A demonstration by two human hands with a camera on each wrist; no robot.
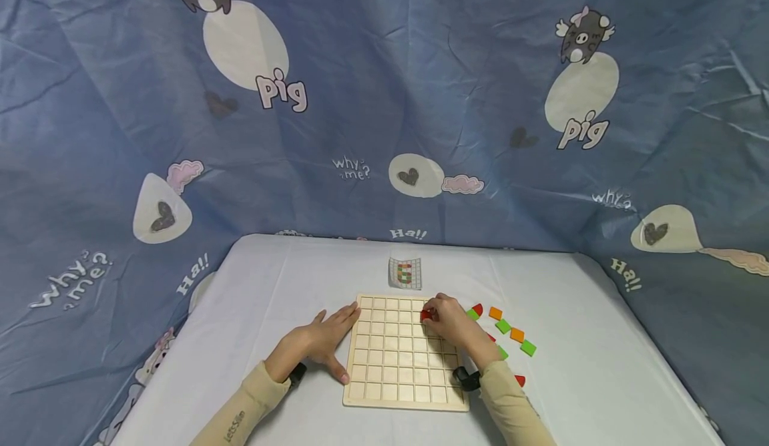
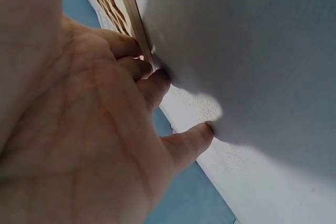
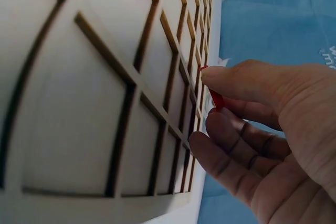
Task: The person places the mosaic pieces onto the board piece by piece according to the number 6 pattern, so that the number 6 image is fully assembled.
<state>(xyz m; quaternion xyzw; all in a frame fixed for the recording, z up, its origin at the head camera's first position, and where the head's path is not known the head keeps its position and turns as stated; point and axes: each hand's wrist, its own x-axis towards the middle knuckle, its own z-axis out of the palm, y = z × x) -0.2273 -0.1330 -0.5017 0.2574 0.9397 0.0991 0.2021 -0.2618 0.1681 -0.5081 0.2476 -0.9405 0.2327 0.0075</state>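
Note:
A wooden grid board [image 1: 398,352] lies on the white table. My right hand [image 1: 450,322] is over its upper right part, pinching a red piece [image 1: 426,315] between thumb and fingers; the right wrist view shows this hand [image 3: 262,124] with the red piece [image 3: 217,99] held at the board's grid [image 3: 137,85]. My left hand [image 1: 327,339] is spread against the board's left edge, fingers at the upper corner and thumb lower down. In the left wrist view, fingertips of the left hand [image 2: 105,108] touch the board's side [image 2: 137,19].
Right of the board lie several loose pieces, among them an orange square [image 1: 495,313], a green square [image 1: 528,348] and a red piece [image 1: 520,380]. A small printed card [image 1: 405,274] with a coloured grid pattern lies beyond the board. A blue patterned cloth [image 1: 360,99] hangs behind the table.

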